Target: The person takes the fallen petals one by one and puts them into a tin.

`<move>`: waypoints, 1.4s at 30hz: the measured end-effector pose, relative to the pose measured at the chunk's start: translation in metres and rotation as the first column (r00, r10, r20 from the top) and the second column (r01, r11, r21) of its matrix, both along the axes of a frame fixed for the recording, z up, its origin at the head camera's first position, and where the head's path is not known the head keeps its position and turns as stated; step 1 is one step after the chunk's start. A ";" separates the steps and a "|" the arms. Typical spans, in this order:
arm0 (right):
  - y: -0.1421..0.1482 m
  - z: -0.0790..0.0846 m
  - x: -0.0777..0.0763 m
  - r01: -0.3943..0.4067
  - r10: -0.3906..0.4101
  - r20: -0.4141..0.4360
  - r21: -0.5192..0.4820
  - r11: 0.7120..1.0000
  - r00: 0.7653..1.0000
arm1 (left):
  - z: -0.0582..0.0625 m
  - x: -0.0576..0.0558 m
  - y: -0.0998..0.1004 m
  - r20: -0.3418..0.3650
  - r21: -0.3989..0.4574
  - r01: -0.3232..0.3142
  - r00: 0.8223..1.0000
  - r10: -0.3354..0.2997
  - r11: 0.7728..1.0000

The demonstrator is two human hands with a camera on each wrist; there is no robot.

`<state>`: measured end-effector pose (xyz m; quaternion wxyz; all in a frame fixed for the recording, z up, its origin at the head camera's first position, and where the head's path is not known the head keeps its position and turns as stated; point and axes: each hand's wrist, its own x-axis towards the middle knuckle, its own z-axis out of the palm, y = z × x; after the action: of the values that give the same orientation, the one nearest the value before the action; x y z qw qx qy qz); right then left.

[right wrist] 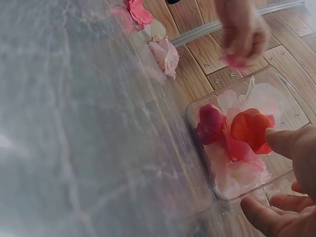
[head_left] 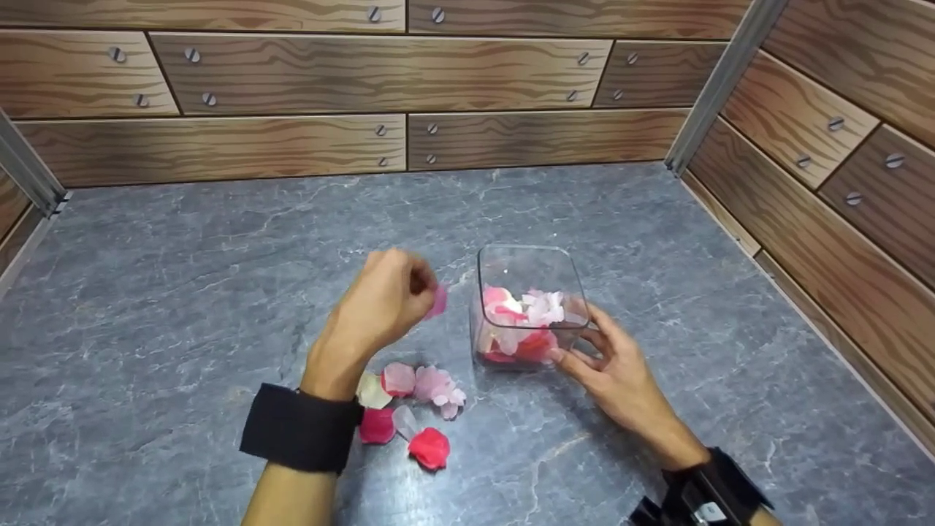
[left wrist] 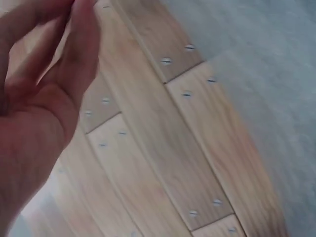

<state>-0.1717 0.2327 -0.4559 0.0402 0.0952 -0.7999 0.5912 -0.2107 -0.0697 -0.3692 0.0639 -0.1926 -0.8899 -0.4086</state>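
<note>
In the head view, my left hand [head_left: 376, 303] pinches a pink petal [head_left: 439, 301] between thumb and fingers, held in the air to the left of a clear plastic container [head_left: 529, 264]. The open-topped container stands on the tabletop, partly filled with pink, white and red petals [head_left: 522, 329]. My right hand [head_left: 621, 372] grips its right near corner, thumb on the front wall and fingers at the side. Below the left hand lie a red petal [head_left: 429, 448], a dark pink petal [head_left: 377, 426], a cream petal [head_left: 374, 392] and a pale pink cluster [head_left: 438, 389]. The left wrist view hides the fingertips.
The grey marbled tabletop [head_left: 219, 270] is bounded by a wood-patterned back wall [head_left: 380, 77] and a similar right wall [head_left: 811, 168]. Metal strips [head_left: 719, 88] run up the corners. Black bands [head_left: 303, 427] wrap both wrists.
</note>
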 end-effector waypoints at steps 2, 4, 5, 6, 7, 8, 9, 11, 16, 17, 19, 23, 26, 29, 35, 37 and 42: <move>0.000 0.000 -0.001 -0.006 0.006 -0.005 -0.002 1.000 1.000 | 0.006 0.004 0.010 -0.071 0.114 -0.022 0.997 0.030 0.993; 0.000 0.000 -0.001 -0.013 0.013 -0.008 -0.003 1.000 1.000 | 0.009 0.008 0.021 -0.127 0.215 -0.017 0.991 0.045 0.976; 0.000 0.000 -0.002 -0.014 0.014 -0.009 -0.002 1.000 1.000 | 0.009 0.010 0.026 -0.155 0.251 -0.007 0.987 0.047 0.968; 0.000 0.000 -0.002 -0.015 0.015 -0.010 -0.003 1.000 1.000 | 0.008 0.011 0.032 -0.175 0.277 0.005 0.984 0.045 0.961; 0.000 0.000 -0.002 -0.014 0.014 -0.009 -0.001 1.000 1.000 | 0.006 0.012 0.037 -0.189 0.290 0.020 0.981 0.037 0.957; 0.000 0.000 -0.002 -0.013 0.013 -0.010 -0.004 1.000 1.000 | 0.003 0.012 0.042 -0.195 0.294 0.036 0.981 0.023 0.955; 0.000 0.000 -0.001 -0.011 0.011 -0.010 -0.007 1.000 1.000 | 0.001 0.013 0.047 -0.198 0.296 0.055 0.980 0.005 0.954; 0.000 -0.001 -0.001 -0.006 0.006 -0.010 -0.014 1.000 1.000 | -0.005 0.013 0.054 -0.208 0.279 0.097 0.977 -0.039 0.955; 0.000 -0.001 0.000 0.004 -0.005 -0.011 -0.009 1.000 1.000 | -0.013 0.012 0.063 -0.258 0.163 0.155 0.960 -0.109 0.974; 0.000 -0.001 0.000 0.006 -0.006 -0.011 -0.004 1.000 1.000 | -0.013 0.012 0.063 -0.271 0.140 0.155 0.956 -0.113 0.978; 0.000 -0.001 0.000 0.009 -0.009 -0.010 0.006 1.000 1.000 | -0.013 0.012 0.062 -0.283 0.106 0.156 0.952 -0.120 0.982; 0.000 -0.001 0.000 0.011 -0.011 -0.008 0.014 1.000 1.000 | -0.007 0.010 0.048 -0.205 0.069 0.172 0.966 -0.155 0.983; 0.000 -0.001 0.000 0.012 -0.012 -0.007 0.024 1.000 1.000 | -0.001 0.007 0.029 -0.087 0.003 0.167 0.982 -0.166 0.986; 0.000 0.000 0.000 0.008 -0.008 -0.008 0.032 0.999 1.000 | 0.002 0.006 0.006 0.049 -0.128 0.146 0.989 -0.141 0.981; 0.000 -0.001 0.000 0.005 -0.006 0.001 0.035 0.999 1.000 | -0.004 0.009 -0.012 0.395 -0.368 0.137 0.919 0.021 0.920; 0.001 -0.001 0.000 0.005 -0.005 0.003 0.038 0.999 1.000 | -0.006 0.010 -0.010 0.461 -0.402 0.139 0.884 0.069 0.905; 0.001 0.000 0.001 0.004 -0.004 0.005 0.031 1.000 1.000 | -0.010 0.011 -0.004 0.524 -0.469 0.152 0.841 0.136 0.870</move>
<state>-0.1712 0.2342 -0.4561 0.0381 0.0928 -0.8092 0.5789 -0.1999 -0.0738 -0.3789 -0.2430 -0.0832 -0.9444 -0.2054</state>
